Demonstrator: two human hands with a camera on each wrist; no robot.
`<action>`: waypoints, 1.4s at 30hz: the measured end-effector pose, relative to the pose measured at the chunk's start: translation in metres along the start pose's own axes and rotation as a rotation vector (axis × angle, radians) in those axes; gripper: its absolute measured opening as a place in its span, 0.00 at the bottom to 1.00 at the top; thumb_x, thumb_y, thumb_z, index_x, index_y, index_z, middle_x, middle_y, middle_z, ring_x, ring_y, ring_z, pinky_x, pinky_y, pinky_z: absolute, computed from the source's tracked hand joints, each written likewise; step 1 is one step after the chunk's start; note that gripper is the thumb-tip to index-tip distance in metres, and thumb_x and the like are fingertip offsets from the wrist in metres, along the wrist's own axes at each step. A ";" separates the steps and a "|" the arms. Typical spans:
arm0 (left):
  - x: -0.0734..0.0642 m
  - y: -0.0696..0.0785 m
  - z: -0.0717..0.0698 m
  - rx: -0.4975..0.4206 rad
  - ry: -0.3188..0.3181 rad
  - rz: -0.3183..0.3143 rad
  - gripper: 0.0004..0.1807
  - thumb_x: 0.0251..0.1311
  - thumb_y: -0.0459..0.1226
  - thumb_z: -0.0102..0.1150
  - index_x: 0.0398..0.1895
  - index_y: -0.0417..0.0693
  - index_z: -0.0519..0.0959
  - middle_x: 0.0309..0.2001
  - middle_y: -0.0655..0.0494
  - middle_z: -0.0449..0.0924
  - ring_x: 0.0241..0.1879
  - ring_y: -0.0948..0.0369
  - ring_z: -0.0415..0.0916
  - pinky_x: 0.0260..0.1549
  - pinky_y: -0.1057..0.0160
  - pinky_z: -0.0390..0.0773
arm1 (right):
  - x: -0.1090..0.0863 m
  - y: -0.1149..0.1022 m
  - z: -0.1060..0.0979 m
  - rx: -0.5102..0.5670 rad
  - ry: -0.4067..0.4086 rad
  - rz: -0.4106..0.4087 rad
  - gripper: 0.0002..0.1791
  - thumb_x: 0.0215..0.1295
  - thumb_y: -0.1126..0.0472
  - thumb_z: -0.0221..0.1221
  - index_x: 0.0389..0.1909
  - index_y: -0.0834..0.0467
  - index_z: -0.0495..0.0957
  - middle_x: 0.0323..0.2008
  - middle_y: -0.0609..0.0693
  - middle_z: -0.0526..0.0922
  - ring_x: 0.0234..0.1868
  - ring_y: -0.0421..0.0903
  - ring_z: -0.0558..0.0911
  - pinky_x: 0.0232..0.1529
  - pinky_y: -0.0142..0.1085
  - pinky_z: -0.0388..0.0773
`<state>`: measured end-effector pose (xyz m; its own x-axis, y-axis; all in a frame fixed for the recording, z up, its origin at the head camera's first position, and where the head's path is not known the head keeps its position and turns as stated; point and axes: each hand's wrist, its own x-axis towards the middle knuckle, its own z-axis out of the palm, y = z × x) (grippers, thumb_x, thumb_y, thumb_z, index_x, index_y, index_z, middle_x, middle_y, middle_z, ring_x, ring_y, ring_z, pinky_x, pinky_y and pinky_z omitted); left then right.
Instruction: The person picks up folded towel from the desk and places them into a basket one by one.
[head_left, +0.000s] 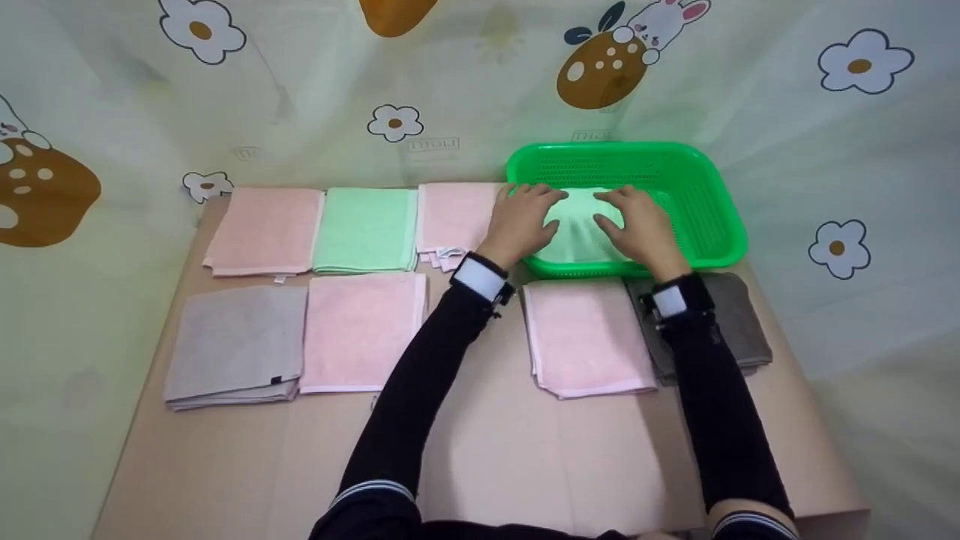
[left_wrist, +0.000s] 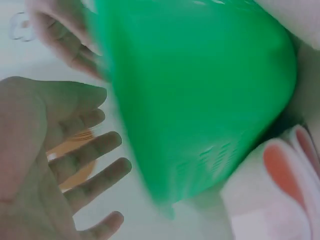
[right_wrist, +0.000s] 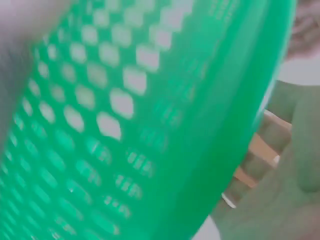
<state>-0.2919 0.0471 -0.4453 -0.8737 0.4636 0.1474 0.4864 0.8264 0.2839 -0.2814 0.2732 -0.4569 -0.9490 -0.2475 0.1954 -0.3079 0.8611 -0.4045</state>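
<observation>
A light green towel (head_left: 581, 234) lies in the left part of a green plastic basket (head_left: 709, 199). My left hand (head_left: 523, 223) is over the basket's left side, fingers spread beside the towel. Across from it, my right hand (head_left: 641, 231) reaches over the towel's right edge with fingers parted. In the left wrist view, the left hand (left_wrist: 65, 150) has extended fingers close to the basket wall (left_wrist: 200, 90) and nothing in its palm. The right wrist view has the right hand (right_wrist: 280, 190) partly hidden behind the perforated basket (right_wrist: 165, 150).
Folded towels stand left of the basket: pink (head_left: 266, 229), green (head_left: 367, 229) and another pink (head_left: 457, 217). Nearer are a grey towel (head_left: 236, 341) and a pink one (head_left: 364, 334). In front of the basket lie a pink towel (head_left: 589, 337) and dark grey cloth (head_left: 739, 322).
</observation>
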 end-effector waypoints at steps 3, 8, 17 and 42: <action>-0.019 -0.004 -0.011 -0.054 0.066 -0.017 0.24 0.74 0.47 0.58 0.71 0.60 0.76 0.68 0.58 0.77 0.70 0.55 0.71 0.74 0.48 0.62 | -0.016 -0.010 0.015 0.044 0.166 -0.080 0.14 0.77 0.56 0.58 0.54 0.60 0.85 0.47 0.61 0.85 0.48 0.60 0.84 0.46 0.56 0.79; -0.045 -0.003 -0.020 -0.095 0.155 -0.018 0.25 0.73 0.45 0.59 0.72 0.59 0.74 0.67 0.57 0.78 0.68 0.54 0.72 0.72 0.49 0.65 | -0.036 -0.014 0.040 0.051 0.302 -0.145 0.13 0.76 0.56 0.59 0.37 0.60 0.87 0.34 0.56 0.86 0.38 0.57 0.84 0.39 0.51 0.79; -0.100 -0.020 -0.034 -0.212 0.272 0.019 0.27 0.70 0.41 0.63 0.72 0.54 0.75 0.63 0.51 0.81 0.65 0.51 0.75 0.65 0.46 0.72 | -0.046 -0.011 0.055 -0.060 0.251 -0.062 0.22 0.73 0.57 0.54 0.16 0.55 0.72 0.20 0.50 0.76 0.22 0.51 0.75 0.25 0.47 0.71; -0.240 -0.213 -0.060 -0.114 -0.328 -0.517 0.62 0.50 0.49 0.79 0.78 0.26 0.53 0.75 0.22 0.55 0.70 0.26 0.60 0.64 0.29 0.67 | -0.042 -0.010 0.055 -0.071 0.213 -0.032 0.21 0.72 0.56 0.53 0.16 0.54 0.71 0.20 0.50 0.77 0.22 0.51 0.75 0.26 0.47 0.71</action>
<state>-0.1863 -0.2599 -0.4845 -0.9387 0.1012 -0.3295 -0.0192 0.9391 0.3431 -0.2426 0.2503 -0.5100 -0.9007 -0.1828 0.3942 -0.3251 0.8854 -0.3322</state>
